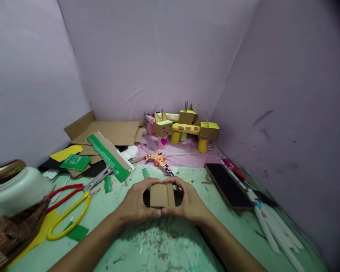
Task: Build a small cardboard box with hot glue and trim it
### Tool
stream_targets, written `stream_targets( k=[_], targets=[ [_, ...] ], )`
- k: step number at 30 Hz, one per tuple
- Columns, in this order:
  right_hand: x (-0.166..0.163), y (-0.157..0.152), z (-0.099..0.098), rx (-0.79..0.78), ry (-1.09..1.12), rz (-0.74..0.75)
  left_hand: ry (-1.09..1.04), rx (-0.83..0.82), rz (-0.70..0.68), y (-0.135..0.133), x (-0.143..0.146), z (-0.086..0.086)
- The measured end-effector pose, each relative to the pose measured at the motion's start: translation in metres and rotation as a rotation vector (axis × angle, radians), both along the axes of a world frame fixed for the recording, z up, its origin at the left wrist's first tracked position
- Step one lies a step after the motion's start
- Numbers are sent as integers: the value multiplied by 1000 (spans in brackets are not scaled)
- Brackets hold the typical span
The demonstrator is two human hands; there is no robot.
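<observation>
A small folded piece of brown cardboard is held just above the green table, pinched from both sides. My left hand grips its left edge, thumb below and fingers curled over the top. My right hand grips the right edge the same way. The two thumbs meet under the piece.
Scissors with red and yellow handles lie to the left, near a white jar. Cardboard sheets and green paper scraps are piled at back left. Yellow cardboard animal figures stand at the back. A phone and several white markers lie right.
</observation>
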State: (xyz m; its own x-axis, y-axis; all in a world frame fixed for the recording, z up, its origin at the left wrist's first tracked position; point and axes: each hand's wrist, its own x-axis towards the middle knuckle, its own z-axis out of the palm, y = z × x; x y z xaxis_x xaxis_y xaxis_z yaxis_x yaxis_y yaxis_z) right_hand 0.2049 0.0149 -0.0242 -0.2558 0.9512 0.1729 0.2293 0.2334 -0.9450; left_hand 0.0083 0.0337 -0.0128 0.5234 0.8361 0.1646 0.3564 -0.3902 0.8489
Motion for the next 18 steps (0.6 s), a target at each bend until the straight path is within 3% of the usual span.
stream_targets(
  k=[18],
  targets=[
    [2, 0, 0, 77, -42, 21, -4, 56, 19, -2, 0, -2]
  ],
)
